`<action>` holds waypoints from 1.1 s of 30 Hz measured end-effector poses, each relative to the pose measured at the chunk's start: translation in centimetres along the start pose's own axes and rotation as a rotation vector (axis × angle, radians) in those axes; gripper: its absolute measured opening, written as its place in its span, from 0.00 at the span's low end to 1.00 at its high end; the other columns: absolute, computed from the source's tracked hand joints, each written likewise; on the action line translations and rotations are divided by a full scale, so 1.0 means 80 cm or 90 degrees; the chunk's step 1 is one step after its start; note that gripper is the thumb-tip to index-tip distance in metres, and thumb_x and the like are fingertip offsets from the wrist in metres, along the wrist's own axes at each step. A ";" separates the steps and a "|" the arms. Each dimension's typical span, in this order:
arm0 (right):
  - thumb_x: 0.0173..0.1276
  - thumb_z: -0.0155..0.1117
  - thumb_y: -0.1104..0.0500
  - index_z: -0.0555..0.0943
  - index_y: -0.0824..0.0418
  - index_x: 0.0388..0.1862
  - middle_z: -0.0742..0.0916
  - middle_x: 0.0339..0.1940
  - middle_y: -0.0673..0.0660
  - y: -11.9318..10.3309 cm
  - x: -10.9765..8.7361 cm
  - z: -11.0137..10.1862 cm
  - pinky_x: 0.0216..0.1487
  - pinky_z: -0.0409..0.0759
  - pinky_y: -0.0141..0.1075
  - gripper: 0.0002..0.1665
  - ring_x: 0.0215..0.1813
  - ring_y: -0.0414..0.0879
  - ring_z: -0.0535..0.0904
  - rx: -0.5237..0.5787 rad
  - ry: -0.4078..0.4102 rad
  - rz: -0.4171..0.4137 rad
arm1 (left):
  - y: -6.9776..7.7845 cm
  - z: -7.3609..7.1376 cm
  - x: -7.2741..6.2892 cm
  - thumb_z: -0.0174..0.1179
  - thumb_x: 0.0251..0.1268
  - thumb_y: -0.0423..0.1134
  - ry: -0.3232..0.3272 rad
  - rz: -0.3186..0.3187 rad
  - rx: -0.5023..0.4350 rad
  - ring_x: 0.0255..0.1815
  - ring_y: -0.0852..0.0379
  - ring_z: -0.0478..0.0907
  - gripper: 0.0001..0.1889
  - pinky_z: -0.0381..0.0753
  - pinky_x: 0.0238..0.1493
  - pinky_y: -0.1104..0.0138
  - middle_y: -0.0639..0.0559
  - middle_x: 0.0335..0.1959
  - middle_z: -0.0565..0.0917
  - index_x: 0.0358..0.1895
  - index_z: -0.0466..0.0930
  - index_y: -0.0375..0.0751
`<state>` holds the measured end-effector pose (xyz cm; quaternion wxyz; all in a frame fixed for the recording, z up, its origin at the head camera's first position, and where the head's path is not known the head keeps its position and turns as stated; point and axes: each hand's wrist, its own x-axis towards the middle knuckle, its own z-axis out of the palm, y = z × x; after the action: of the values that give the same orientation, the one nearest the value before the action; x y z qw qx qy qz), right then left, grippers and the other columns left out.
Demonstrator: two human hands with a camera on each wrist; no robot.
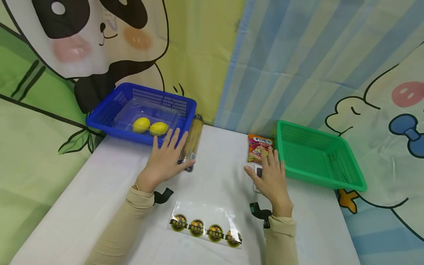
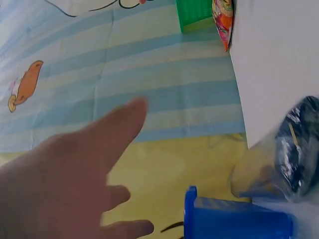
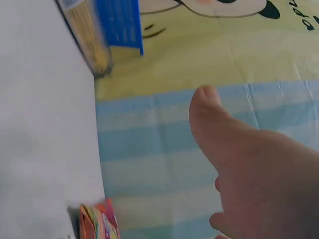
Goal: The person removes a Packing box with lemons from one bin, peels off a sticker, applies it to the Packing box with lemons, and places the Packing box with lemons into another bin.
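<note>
My left hand (image 1: pixel 165 160) hovers with spread, straight fingers near the front rim of a blue basket (image 1: pixel 119 136), holding nothing. In that basket lie two lemons (image 1: pixel 141 125) and a clear plastic tray (image 1: pixel 127 110). Beside the basket and partly behind the hand is a long, clear-wrapped package (image 1: pixel 195 138) with yellow-brown contents. My right hand (image 1: pixel 273 182), also empty with fingers extended, overlaps an orange Fox's candy bag (image 1: pixel 256 141) in the head view. A small white item with a dark patch (image 1: pixel 259 171) is partly hidden under it. Both thumbs (image 2: pixel 122 122) (image 3: pixel 209 114) point inward.
To the right stands a green basket (image 1: pixel 326 182), next to the candy bag. A clear plastic bag or sheet (image 1: pixel 205 209) with a row of round black-and-gold labels lies on the white table (image 1: pixel 215 254) between the forearms. Printed curtains (image 1: pixel 285 55) hang behind the table.
</note>
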<state>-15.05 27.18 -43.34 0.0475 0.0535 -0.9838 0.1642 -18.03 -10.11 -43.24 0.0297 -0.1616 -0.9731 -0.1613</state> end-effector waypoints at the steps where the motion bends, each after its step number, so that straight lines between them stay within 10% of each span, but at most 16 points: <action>1: 0.75 0.56 0.29 0.44 0.51 0.89 0.46 0.89 0.62 -0.005 0.003 0.001 0.81 0.42 0.72 0.57 0.88 0.66 0.40 0.015 0.007 -0.013 | -0.005 -0.004 -0.002 0.53 0.72 0.72 0.020 -0.011 -0.012 0.87 0.36 0.41 0.51 0.39 0.79 0.28 0.40 0.87 0.46 0.87 0.45 0.48; 6: 0.78 0.62 0.38 0.58 0.54 0.86 0.61 0.86 0.63 -0.040 0.032 0.007 0.76 0.62 0.70 0.46 0.83 0.66 0.59 0.114 0.044 -0.095 | -0.038 -0.025 -0.005 0.62 0.74 0.58 0.152 -0.079 -0.073 0.69 0.34 0.72 0.30 0.70 0.67 0.35 0.37 0.70 0.74 0.67 0.75 0.40; 12: 0.80 0.62 0.46 0.69 0.55 0.80 0.75 0.78 0.60 -0.103 0.085 0.007 0.72 0.76 0.57 0.34 0.75 0.59 0.73 0.272 0.029 -0.195 | -0.092 -0.056 -0.001 0.64 0.72 0.54 0.245 -0.185 -0.112 0.57 0.33 0.74 0.25 0.76 0.51 0.38 0.35 0.62 0.76 0.59 0.77 0.38; 19: 0.81 0.60 0.46 0.72 0.57 0.77 0.78 0.75 0.58 -0.193 0.155 0.011 0.70 0.80 0.46 0.32 0.72 0.55 0.78 0.374 -0.060 -0.200 | -0.155 -0.103 0.009 0.60 0.73 0.58 0.236 -0.251 -0.166 0.64 0.29 0.69 0.30 0.71 0.56 0.32 0.31 0.67 0.71 0.64 0.74 0.37; 33: 0.81 0.59 0.47 0.73 0.61 0.75 0.80 0.73 0.60 -0.309 0.235 0.058 0.69 0.79 0.46 0.31 0.70 0.54 0.78 0.246 -0.125 -0.146 | -0.229 -0.128 0.035 0.50 0.78 0.56 0.164 -0.323 -0.208 0.64 0.30 0.69 0.31 0.69 0.61 0.32 0.28 0.67 0.70 0.66 0.71 0.31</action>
<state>-31.04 0.72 -37.79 -0.0408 0.1886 -0.9216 0.3368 -26.57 -29.01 -38.84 0.0850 0.1050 -0.9318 -0.3370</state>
